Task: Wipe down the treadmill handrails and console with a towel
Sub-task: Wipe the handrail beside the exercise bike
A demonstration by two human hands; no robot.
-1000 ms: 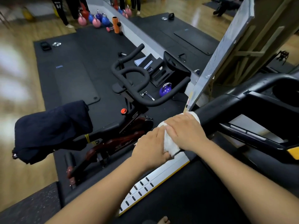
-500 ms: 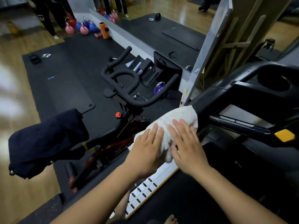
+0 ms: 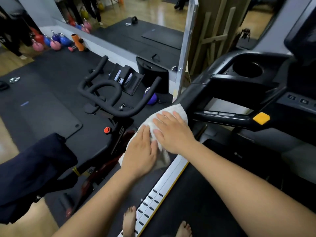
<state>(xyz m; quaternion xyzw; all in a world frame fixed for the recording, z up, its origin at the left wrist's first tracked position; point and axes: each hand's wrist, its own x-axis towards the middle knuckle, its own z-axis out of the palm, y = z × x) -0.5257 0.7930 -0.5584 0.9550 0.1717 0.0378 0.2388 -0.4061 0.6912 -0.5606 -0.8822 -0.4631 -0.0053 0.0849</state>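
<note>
Bare feet (image 3: 130,219) at bottom, by silver side rail (image 3: 164,182). Left hand (image 3: 141,151) and right hand (image 3: 172,134) side by side, fingers straight, flat, pressing white towel (image 3: 177,110) draped over black treadmill handrail (image 3: 193,94). Beyond: console cup holder (image 3: 248,69); exercise bike handlebars (image 3: 109,93) left.

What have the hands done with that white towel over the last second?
Both hands let go: the right hand and left hand, which gripped the towel a second ago, now press flat on it with straight fingers. The towel has spread wider. It still covers the end of the treadmill handrail.
</note>
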